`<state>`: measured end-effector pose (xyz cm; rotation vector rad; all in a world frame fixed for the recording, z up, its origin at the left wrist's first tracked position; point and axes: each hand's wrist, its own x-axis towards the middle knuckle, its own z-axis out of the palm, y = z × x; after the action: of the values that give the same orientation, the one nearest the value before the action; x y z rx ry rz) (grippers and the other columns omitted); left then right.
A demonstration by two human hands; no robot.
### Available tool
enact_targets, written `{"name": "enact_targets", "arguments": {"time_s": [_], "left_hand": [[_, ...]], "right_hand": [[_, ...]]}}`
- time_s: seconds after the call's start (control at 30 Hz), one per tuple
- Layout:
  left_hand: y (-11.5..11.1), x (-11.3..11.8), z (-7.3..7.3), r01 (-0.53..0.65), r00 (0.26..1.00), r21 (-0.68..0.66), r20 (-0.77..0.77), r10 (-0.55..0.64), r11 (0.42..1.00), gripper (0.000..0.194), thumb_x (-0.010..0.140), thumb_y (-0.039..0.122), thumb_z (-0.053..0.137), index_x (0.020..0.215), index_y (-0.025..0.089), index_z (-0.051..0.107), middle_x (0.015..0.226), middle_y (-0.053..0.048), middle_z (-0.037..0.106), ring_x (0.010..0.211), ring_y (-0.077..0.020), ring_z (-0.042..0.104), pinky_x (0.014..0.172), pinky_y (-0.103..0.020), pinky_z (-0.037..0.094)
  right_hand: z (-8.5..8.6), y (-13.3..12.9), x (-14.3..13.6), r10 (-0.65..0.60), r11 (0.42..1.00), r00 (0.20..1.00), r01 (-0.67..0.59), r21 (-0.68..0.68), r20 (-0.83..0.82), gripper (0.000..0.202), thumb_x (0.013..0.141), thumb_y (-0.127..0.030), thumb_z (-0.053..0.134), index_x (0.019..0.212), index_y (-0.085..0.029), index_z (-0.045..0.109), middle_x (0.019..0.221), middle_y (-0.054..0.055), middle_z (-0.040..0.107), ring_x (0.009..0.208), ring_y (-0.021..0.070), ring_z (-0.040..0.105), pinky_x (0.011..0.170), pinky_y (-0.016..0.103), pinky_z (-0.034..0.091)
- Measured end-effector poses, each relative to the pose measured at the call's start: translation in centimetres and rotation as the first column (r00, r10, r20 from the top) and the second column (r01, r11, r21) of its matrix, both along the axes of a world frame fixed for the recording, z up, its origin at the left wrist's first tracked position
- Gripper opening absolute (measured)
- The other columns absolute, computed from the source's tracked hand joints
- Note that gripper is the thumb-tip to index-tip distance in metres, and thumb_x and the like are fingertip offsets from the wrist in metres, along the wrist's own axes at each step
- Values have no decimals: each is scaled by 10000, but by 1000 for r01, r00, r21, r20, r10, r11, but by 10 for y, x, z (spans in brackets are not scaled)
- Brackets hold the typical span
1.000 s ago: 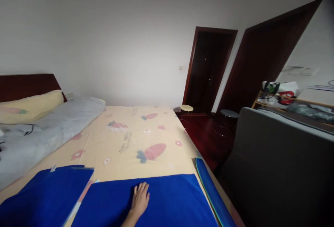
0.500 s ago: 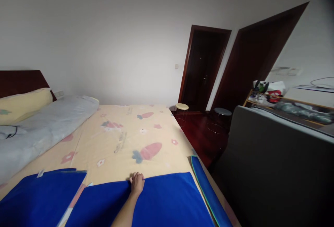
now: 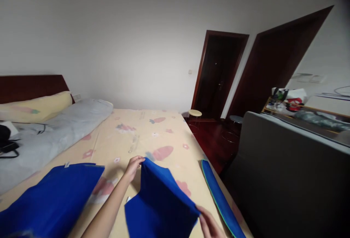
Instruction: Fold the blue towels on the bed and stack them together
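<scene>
A blue towel (image 3: 164, 201) is raised off the bed between my two hands, its middle hanging in a fold. My left hand (image 3: 134, 167) pinches its upper left corner, fingers closed. At lower right, my right hand (image 3: 210, 224) grips another edge of the same towel; part of that hand is cut off by the frame. Left of my left forearm lies a second blue towel (image 3: 62, 190), flat on the bed with a small white tag. A narrow folded blue towel (image 3: 221, 198) with green edging rests along the bed's right side.
The bed (image 3: 147, 128) has a cream sheet printed with carrots and flowers. A grey cover (image 3: 73, 123), a pillow (image 3: 41, 106) and a black device with a cord (image 3: 8, 145) are at left. A dark grey panel (image 3: 287, 172) stands right of the bed, with two stools beyond.
The middle towel was flat with one hand resting on its far edge. Now both hands hold it up off the sheet, and my right hand has come into view.
</scene>
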<state>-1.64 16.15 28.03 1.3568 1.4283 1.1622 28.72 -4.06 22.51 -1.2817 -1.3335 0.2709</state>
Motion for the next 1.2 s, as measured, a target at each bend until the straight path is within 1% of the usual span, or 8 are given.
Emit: {"name": "enact_targets", "arguments": {"time_s": [0.1,0.17,0.3,0.43,0.53,0.7,0.93,1.2], "left_hand": [[-29,-27,39,-29,987,57,159,20,998,337,612,489,681,769,205,585,727,9,651,690,-142,605,651,-257,424],[-49,-42,63,-45,974,88,224,24,995,381,602,477,718,829,204,579,731,12,655,679,-135,602,661,-259,429],[-84,-66,101,-56,972,134,235,23,989,402,598,461,768,837,197,582,645,32,639,600,-117,565,611,-246,404],[-104,-82,122,-107,987,168,135,85,980,435,569,522,780,794,176,642,621,18,652,570,-119,556,570,-245,396],[-111,-93,126,-143,986,184,108,125,972,469,548,535,795,797,149,700,696,-37,712,619,-141,595,592,-261,438],[-118,-108,124,-143,984,165,126,123,976,510,565,500,803,927,147,734,982,-114,756,798,-195,664,655,-279,492],[-118,-121,113,-127,983,149,153,105,981,496,574,475,810,938,146,737,962,-107,760,848,-204,675,713,-291,506],[-116,-125,104,-112,992,149,66,103,982,478,570,478,802,928,167,739,959,-95,768,839,-200,683,723,-289,505]], "right_hand": [[47,24,18,109,988,955,-134,-73,-277,341,779,-512,646,922,-209,713,928,85,738,859,241,692,748,311,581],[78,44,23,175,970,917,-223,-95,-358,387,687,-535,728,866,-191,718,840,79,738,765,234,693,695,311,581],[120,77,23,300,929,893,-353,-108,-336,480,657,-562,747,956,-187,720,789,64,736,752,222,685,729,333,574],[142,100,19,415,865,867,-470,-176,-277,604,670,-605,717,1088,-170,693,866,81,750,813,244,689,804,404,567],[152,112,14,460,841,849,-511,-179,-260,580,667,-613,710,1027,-159,714,908,98,747,826,251,687,792,407,569],[159,123,0,448,872,864,-479,-99,-231,498,695,-581,703,956,-157,717,944,113,735,783,227,675,711,361,566],[164,125,-15,417,890,883,-445,-98,-217,506,697,-622,674,851,-144,728,822,103,736,737,228,671,699,362,565],[158,129,-15,449,870,879,-471,-144,-161,609,687,-702,620,919,-146,714,815,94,740,755,243,693,725,393,588]]}}
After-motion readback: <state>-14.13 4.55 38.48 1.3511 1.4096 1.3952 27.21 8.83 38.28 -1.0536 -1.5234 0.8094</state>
